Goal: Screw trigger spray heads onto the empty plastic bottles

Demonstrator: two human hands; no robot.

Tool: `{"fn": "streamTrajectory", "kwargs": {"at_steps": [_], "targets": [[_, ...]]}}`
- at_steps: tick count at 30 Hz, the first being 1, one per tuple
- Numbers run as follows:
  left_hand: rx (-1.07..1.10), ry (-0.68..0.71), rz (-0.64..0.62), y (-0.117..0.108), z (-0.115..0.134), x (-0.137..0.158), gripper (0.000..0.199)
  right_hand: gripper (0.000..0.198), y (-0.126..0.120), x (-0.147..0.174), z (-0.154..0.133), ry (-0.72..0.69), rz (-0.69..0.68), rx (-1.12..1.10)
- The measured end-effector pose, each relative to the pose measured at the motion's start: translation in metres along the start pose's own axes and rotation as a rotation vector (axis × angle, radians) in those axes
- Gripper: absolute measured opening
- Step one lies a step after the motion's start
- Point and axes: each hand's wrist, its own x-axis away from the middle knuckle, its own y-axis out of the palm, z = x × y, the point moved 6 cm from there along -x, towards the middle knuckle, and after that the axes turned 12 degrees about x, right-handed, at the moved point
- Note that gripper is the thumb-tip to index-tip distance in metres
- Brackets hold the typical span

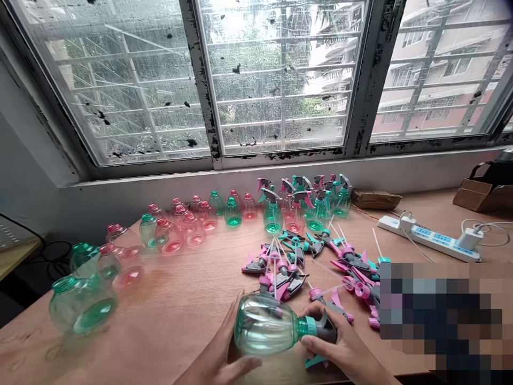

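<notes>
A clear green spray bottle (266, 324) lies sideways between my two hands, low over the front of the table. My left hand (224, 347) is wrapped round its base end, the thumb along the near side. At the neck, my right hand (336, 337) grips the teal collar and grey trigger head (320, 326), which sits on the bottle's mouth. Just beyond the bottle lie loose pink and grey trigger heads (284, 275) with thin white tubes. More pink trigger heads (356, 267) are heaped to the right of my right hand.
Open green and pink bottles (168, 236) without heads line the table's left and back. Several bottles with trigger heads (294, 216) stand at the back middle. A white power strip (428, 238), a brown packet (375, 199) and a cardboard box (483, 187) are at right. Blurred blocks cover the lower right.
</notes>
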Motion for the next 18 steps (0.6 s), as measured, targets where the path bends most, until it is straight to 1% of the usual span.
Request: {"fn": "streamTrajectory", "kwargs": {"at_steps": [4, 5, 8, 10, 13, 16, 18], "targets": [[0.001, 0.048, 0.018, -0.001, -0.001, 0.0009, 0.083, 0.039, -0.0013, 0.0004, 0.0001, 0.011, 0.01, 0.041], [0.008, 0.044, 0.025, -0.0011, -0.0007, 0.0013, 0.085, 0.039, -0.0017, 0.0002, 0.0002, 0.005, 0.015, 0.038], [0.06, 0.012, 0.024, -0.0003, 0.0012, 0.0021, 0.099, 0.04, -0.0013, -0.0008, 0.0016, 0.0, 0.01, 0.015], [0.09, -0.008, 0.011, 0.0009, 0.0024, 0.0023, 0.103, 0.041, -0.0007, -0.001, 0.0019, -0.002, 0.004, 0.007], [0.074, -0.016, 0.012, 0.0016, 0.0036, 0.0023, 0.098, 0.039, -0.0011, -0.0004, 0.0, -0.02, 0.012, 0.0], [0.046, 0.023, 0.043, 0.0011, 0.0056, 0.0022, 0.094, 0.037, -0.0015, 0.0, -0.0002, -0.018, 0.011, 0.005], [0.044, 0.044, 0.043, 0.0014, 0.0063, 0.002, 0.091, 0.037, -0.0019, -0.0002, 0.0008, -0.011, 0.01, 0.019]]}}
